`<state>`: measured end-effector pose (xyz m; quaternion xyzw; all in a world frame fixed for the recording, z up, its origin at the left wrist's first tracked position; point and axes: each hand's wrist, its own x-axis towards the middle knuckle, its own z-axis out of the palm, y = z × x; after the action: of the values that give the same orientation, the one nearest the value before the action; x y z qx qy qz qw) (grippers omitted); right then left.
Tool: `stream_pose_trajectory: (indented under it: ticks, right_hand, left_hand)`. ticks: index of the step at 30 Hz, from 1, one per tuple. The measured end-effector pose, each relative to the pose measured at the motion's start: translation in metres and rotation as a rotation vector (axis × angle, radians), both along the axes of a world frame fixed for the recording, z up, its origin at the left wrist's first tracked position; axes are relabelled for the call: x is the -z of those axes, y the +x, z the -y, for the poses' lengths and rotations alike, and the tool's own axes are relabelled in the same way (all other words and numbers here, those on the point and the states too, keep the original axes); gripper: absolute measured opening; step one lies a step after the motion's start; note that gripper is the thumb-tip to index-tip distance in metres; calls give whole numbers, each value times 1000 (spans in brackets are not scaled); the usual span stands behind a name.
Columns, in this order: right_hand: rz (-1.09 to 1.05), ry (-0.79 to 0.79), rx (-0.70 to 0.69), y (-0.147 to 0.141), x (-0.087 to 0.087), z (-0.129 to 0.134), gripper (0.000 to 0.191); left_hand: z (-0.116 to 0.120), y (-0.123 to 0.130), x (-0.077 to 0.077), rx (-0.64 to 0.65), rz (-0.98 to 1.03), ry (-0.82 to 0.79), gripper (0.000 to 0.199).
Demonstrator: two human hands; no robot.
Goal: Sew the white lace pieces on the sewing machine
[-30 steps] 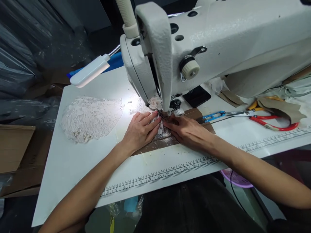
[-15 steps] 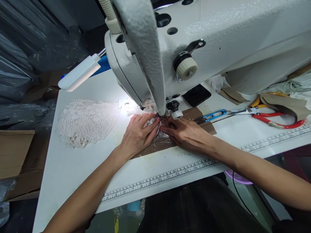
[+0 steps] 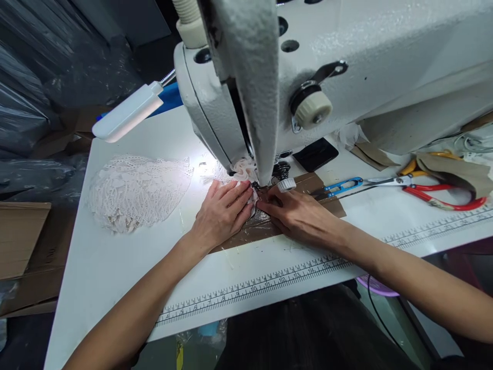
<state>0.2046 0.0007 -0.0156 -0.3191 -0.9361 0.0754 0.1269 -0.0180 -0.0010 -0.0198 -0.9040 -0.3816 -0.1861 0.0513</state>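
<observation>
Under the head of a white sewing machine [image 3: 208, 103], a piece of pale lace fabric [image 3: 245, 168] lies bunched at the presser foot. My left hand [image 3: 223, 210] rests on this fabric just left of the foot, fingers stretched out and lying flat. On the right of the foot, my right hand [image 3: 298, 213] has its thumb and forefinger pinched at the edge of the lace; the fingertips are partly hidden by the machine. Beneath both hands lies a brown taped sheet [image 3: 246, 239]. A pile of white lace pieces [image 3: 140, 195] sits to the left.
Blue thread snips [image 3: 342, 186] and red-handled scissors [image 3: 427, 190] lie right of my right hand. A black phone [image 3: 316, 154] lies behind it. A printed ruler [image 3: 254, 289] runs along the table's front edge. A white lamp [image 3: 129, 113] hangs at the left.
The view has shifted, so the machine sits further right. My left fingers now lie flatter over the lace, and more bunched fabric shows behind them. My right hand keeps its place by the foot.
</observation>
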Motion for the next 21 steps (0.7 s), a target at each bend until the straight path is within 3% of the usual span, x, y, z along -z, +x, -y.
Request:
stream_pose_trajectory:
  ticks: [6,12,21]
  right_hand:
    - [-86,11,1,1,3,0,32]
    - [-209,-98,56,5,2,-3,31]
    - [-131,-50,31,2,3,0,37]
  left_hand:
    - [0,1,0,-10,2,0,25]
    - [0,2,-2,-9,12,-4,25]
    - [4,2,-1,-40,27,34,26]
